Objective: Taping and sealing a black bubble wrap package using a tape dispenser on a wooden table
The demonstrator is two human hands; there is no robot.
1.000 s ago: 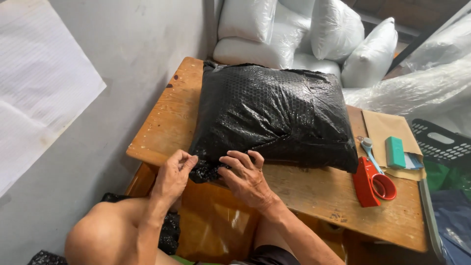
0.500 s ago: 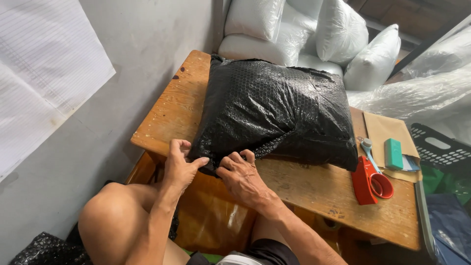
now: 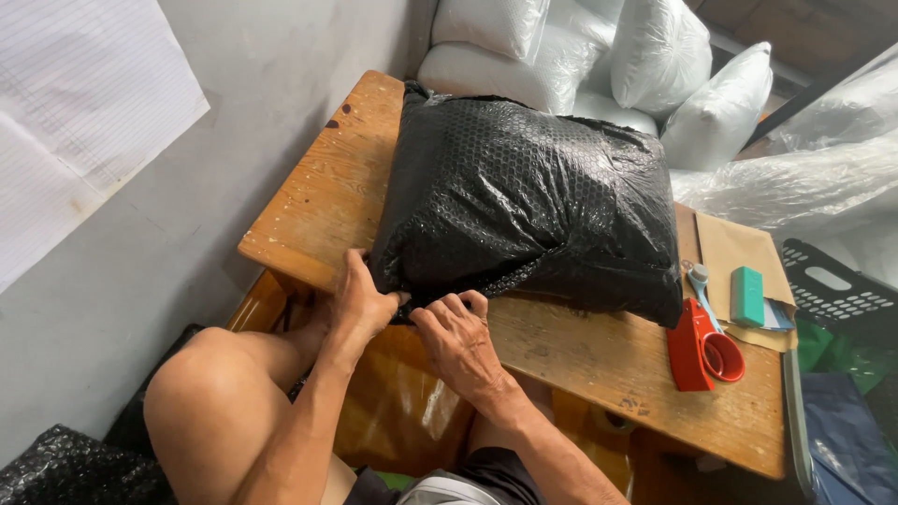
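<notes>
From the head view, a bulging package wrapped in black bubble-wrap plastic point(image 3: 533, 206) lies on the worn wooden surface point(image 3: 318, 201), its near-left corner right at the front edge. The left hand point(image 3: 360, 299) has its grip clenched on that corner, thumb and fingers pinching the loose black film where it bunches. The right hand point(image 3: 458, 341) sits just beside it, fingers curled down onto the same fold; it presses the film, but whether it actually pinches any cannot be told from here.

The risks, as a judgement: the film is thin and bubbled, so a hard tug at one pinched corner could tear it or pop the cells and leave the wrap loose. The corner hangs at the front edge, so pulling toward the body might drag the whole package off onto the bare knee point(image 3: 201, 393) below. If the fold is let go before it is fixed, it would likely spring open.

To the right, well apart from the hands, lie a red tape dispenser point(image 3: 703, 348), a small teal block point(image 3: 746, 295) and a flat brown envelope point(image 3: 739, 248); a sliding package could push them. White stuffed plastic sacks point(image 3: 561, 47) are heaped behind.
</notes>
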